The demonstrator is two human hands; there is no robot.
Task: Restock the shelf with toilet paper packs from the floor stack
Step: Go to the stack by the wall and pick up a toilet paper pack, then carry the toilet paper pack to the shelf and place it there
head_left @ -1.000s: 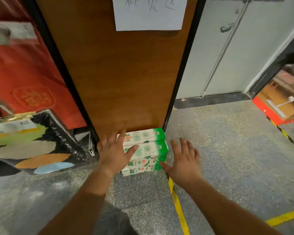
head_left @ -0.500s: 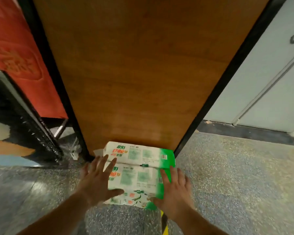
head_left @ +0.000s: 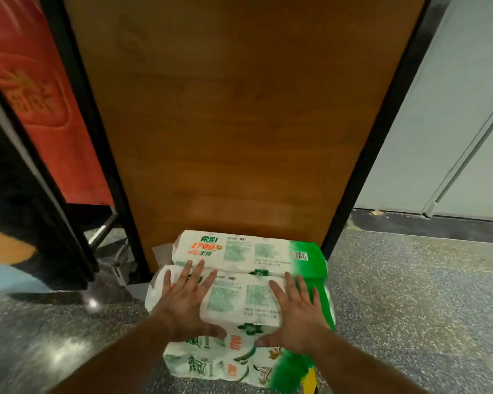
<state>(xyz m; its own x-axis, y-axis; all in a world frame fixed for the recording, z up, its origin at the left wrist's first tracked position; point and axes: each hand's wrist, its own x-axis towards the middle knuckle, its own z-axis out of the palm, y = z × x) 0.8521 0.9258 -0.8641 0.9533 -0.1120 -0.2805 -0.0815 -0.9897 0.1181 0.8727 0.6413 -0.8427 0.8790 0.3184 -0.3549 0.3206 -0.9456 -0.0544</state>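
Dim indoor light from overhead glints off the speckled floor [head_left: 91, 304] by my left arm; edges bow with wide-angle distortion (corners smear softly), centre stays sharp.

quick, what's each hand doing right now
Left hand: fingers spread on top of the front toilet paper pack, thumb at its front edge.
Right hand: the same on its right side.
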